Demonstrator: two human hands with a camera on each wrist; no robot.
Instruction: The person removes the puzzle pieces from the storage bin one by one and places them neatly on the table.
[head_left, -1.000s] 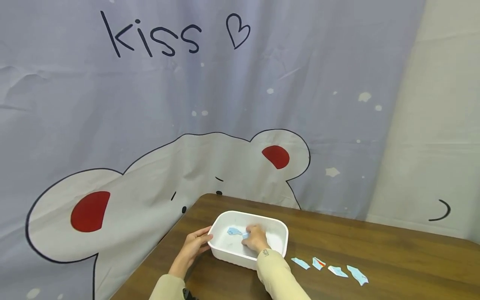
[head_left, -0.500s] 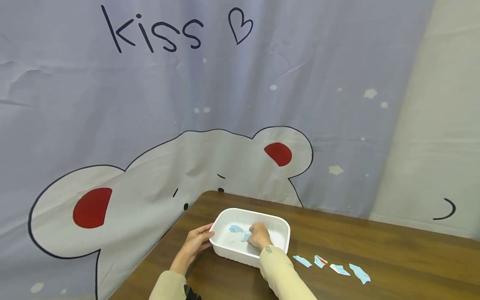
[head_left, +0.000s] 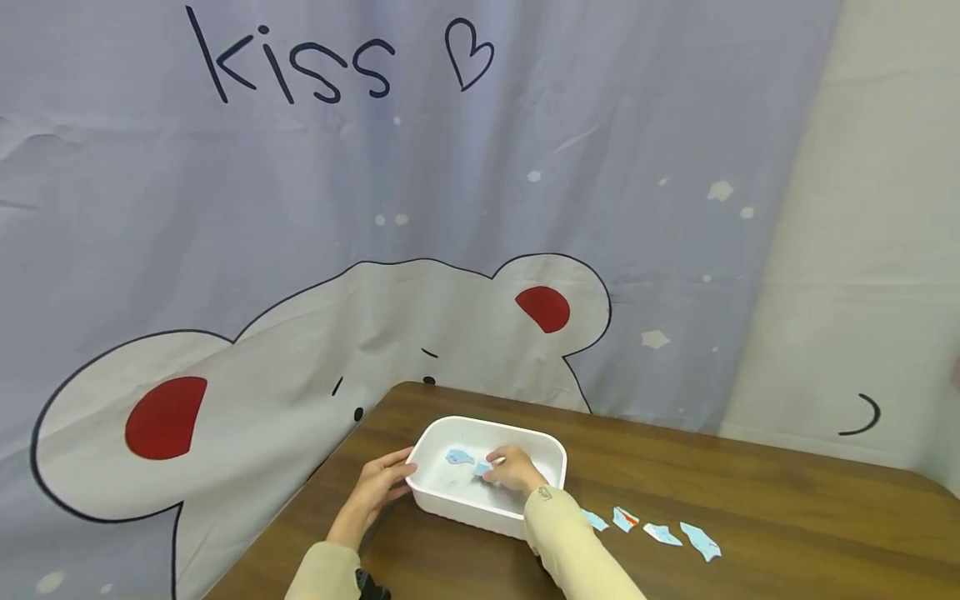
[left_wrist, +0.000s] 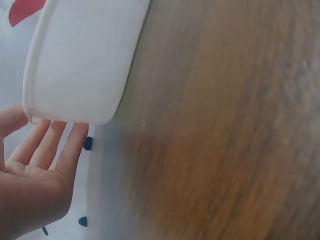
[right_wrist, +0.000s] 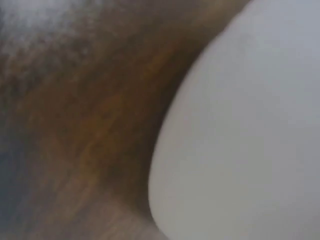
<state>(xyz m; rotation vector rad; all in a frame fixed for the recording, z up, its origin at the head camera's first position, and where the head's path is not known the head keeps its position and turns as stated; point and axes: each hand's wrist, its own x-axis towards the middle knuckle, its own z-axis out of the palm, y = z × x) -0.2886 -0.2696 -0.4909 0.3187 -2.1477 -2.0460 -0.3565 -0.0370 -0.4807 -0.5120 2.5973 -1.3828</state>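
A white plastic box point(head_left: 468, 510) stands on the wooden table in the head view. My left hand point(head_left: 372, 487) holds its left end, thumb over the rim and fingers against the outer wall; the left wrist view shows these fingers point(left_wrist: 70, 150) below the box. Inside the box, my right hand point(head_left: 514, 472) pinches a small light-blue paper piece point(head_left: 481, 470) between thumb and fingertips. Another light-blue piece point(head_left: 459, 457) lies on the box floor to its left. The right wrist view shows only the blurred box wall point(right_wrist: 240, 140) and table, with the hand out of sight.
Several light-blue pieces lie in a row on the table right of the box, among them one with a red mark point(head_left: 625, 518) and a larger one point(head_left: 701, 542). A printed curtain point(head_left: 465, 192) hangs behind the wooden table point(head_left: 787, 508).
The right hand's fingers, curled beside the light-blue piece half a second ago, have spread and now pinch it. The left hand stays on the box rim. The head view has shifted slightly.
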